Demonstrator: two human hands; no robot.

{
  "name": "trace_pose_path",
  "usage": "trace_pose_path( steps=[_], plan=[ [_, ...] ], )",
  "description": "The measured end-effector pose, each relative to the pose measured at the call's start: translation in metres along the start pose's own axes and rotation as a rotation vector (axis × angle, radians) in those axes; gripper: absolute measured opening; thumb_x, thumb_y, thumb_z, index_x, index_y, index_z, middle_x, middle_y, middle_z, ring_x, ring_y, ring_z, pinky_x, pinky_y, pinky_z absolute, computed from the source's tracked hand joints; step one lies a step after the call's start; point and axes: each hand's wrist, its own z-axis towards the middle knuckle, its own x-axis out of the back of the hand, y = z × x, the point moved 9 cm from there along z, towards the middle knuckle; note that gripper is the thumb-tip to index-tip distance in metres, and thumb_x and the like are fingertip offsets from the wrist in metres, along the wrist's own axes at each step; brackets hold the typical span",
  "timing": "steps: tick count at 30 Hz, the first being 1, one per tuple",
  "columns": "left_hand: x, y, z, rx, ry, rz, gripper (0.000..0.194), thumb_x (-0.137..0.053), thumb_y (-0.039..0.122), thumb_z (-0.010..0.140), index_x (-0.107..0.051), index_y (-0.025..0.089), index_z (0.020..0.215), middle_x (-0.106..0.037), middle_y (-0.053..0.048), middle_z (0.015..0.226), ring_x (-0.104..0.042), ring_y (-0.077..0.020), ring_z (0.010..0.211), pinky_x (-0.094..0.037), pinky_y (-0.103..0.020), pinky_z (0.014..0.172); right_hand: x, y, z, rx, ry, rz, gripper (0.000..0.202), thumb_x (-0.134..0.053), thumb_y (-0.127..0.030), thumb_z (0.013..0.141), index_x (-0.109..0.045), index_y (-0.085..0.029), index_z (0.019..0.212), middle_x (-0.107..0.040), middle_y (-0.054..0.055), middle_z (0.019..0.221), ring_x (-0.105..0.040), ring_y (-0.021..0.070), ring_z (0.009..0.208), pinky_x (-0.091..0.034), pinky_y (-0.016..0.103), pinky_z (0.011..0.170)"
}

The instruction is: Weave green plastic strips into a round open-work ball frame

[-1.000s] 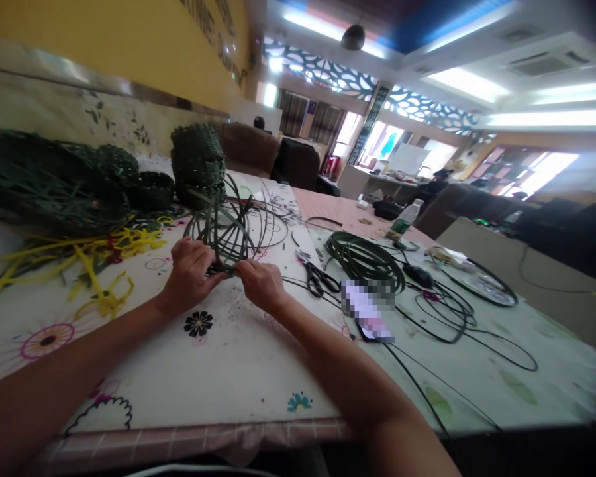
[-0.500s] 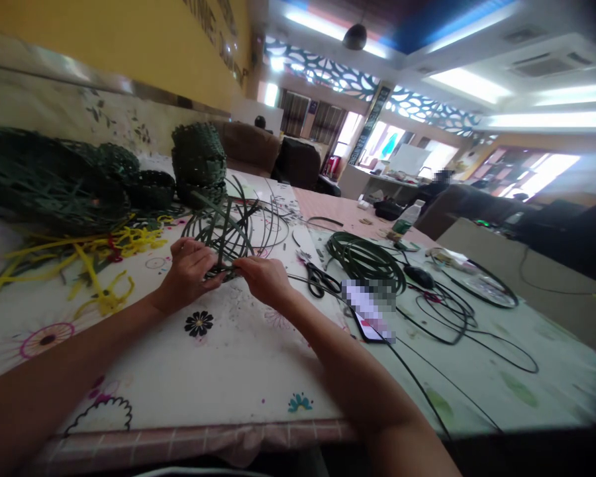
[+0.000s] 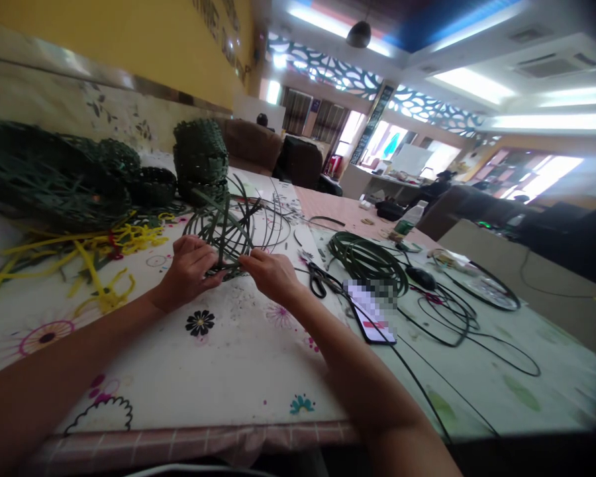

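Observation:
A half-woven basket of dark green strips stands on the table before me, its loose strips curving upward. My left hand is closed on the basket's near left edge, thumb toward me. At the near right edge, my right hand pinches a green weaving strip, which trails off to the right past the scissors. The fingers cover the exact spot where strip and basket meet.
Black scissors, a phone and a coil of green strips lie to the right. Yellow strips and finished green baskets are at the left. A plastic bottle stands farther back. A person sits in the background.
My right hand has shifted slightly right along the basket's edge, still pinching the strip. My left hand stays almost where it was.

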Motion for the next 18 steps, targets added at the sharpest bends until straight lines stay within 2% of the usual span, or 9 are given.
trace_pose_path(
  steps=[10,18],
  plan=[
    [0.0039,0.0057,0.0048,-0.047,0.026,-0.082,0.011,-0.067,0.03,0.086,-0.061,0.022,0.081,-0.067,-0.004,0.08,-0.054,-0.025,0.09,-0.044,-0.042,0.088,0.0071,-0.0024,0.0013,0.055,-0.015,-0.105,0.034,-0.031,-0.018,0.104,-0.065,-0.019,0.099,-0.062,0.004,0.095,-0.049,0.0118,0.073,-0.019,0.032,0.058],
    [-0.0003,-0.0002,0.0064,-0.018,-0.03,-0.16,0.014,-0.064,0.034,0.088,-0.063,0.022,0.08,-0.066,-0.005,0.08,-0.057,-0.0247,0.092,-0.046,-0.042,0.09,0.0079,0.0031,0.005,-0.028,-0.081,0.036,0.025,-0.042,-0.029,0.103,-0.064,-0.02,0.097,-0.065,0.003,0.095,-0.05,0.0112,0.068,-0.018,0.03,0.057]
  ],
)
